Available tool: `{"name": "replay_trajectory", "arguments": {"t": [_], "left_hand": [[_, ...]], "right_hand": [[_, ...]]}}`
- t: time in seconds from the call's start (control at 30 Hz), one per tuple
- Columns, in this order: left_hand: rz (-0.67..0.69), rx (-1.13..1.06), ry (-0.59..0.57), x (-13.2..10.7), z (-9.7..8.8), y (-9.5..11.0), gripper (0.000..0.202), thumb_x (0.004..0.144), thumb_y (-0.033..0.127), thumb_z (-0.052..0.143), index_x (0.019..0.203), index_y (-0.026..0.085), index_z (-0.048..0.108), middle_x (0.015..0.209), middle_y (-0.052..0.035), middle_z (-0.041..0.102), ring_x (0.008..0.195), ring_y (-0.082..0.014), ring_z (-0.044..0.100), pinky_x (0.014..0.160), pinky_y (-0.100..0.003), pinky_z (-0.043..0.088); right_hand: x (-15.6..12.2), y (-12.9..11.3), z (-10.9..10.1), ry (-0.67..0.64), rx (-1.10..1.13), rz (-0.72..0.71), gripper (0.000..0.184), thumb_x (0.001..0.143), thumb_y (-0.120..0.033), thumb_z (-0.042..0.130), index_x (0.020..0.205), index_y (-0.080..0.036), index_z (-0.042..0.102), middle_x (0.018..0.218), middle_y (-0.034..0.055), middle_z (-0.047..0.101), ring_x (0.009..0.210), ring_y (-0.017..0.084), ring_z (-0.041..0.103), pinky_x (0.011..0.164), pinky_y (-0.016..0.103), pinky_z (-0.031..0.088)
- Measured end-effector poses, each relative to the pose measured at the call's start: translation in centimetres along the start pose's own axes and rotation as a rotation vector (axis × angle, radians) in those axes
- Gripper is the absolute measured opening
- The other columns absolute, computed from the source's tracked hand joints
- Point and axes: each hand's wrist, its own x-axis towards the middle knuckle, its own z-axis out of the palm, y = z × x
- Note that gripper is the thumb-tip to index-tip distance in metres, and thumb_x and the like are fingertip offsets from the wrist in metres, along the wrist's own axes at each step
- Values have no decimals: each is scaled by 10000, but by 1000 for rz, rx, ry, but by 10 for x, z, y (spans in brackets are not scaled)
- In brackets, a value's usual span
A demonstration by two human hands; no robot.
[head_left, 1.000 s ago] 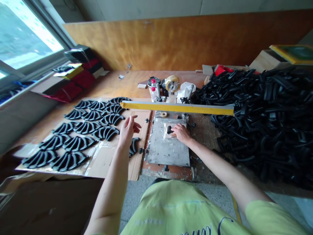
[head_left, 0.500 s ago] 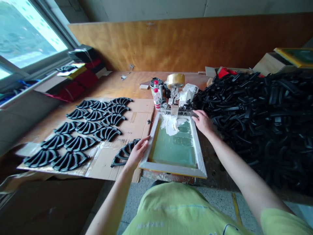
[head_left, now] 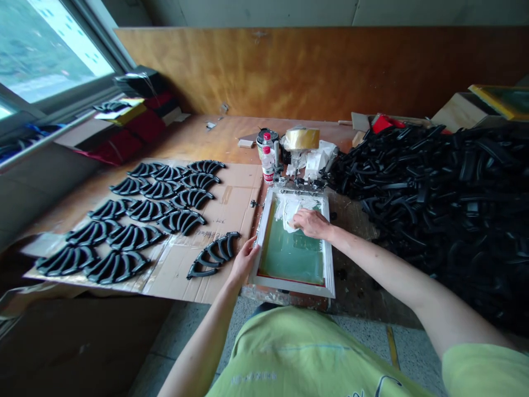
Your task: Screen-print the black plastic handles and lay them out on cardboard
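A screen printing frame (head_left: 330, 264) with a pale rim and green mesh (head_left: 285, 259) lies in front of me. White ink (head_left: 287, 212) is smeared over the far part of its mesh. My left hand (head_left: 247, 258) grips the frame's left rim. My right hand (head_left: 313, 223) is closed above the mesh at the ink, around a small squeegee that its fingers mostly hide. Just left of the frame, a black fan-shaped plastic part (head_left: 215, 255) lies on the cardboard (head_left: 235, 193).
Several rows of similar black parts (head_left: 136, 237) cover the cardboard at left. A big heap of black pieces (head_left: 446, 209) fills the right side. Behind the frame stand a red-capped bottle (head_left: 268, 165), a tape roll (head_left: 302, 139) and a metal clamp (head_left: 297, 184).
My right hand has left the frame's far right corner and moved in over the mesh, taking the squeegee that stood in the ink. The frame looks lower and slightly turned; my left hand stays on its rim.
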Motion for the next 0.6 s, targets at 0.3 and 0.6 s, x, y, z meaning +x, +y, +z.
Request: {"name": "replay_trajectory", "arguments": {"t": [0.3, 0.6], "left_hand": [[2, -75, 5, -7, 2, 9, 689, 726, 548, 678, 1286, 158, 585, 816, -35, 685, 702, -157, 621, 597, -228, 465], [-29, -113, -38, -13, -6, 26, 751, 701, 542, 716, 1329, 166, 544, 813, -48, 711, 688, -172, 651, 600, -242, 492]], "right_hand": [[0, 3, 13, 147, 9, 57, 193, 794, -63, 508, 837, -171, 662, 868, 77, 661, 872, 213, 581, 745, 295, 416], [27, 22, -15, 173, 134, 214, 356, 826, -280, 668, 1180, -295, 630, 971, 11, 698, 825, 194, 630, 725, 289, 455]]}}
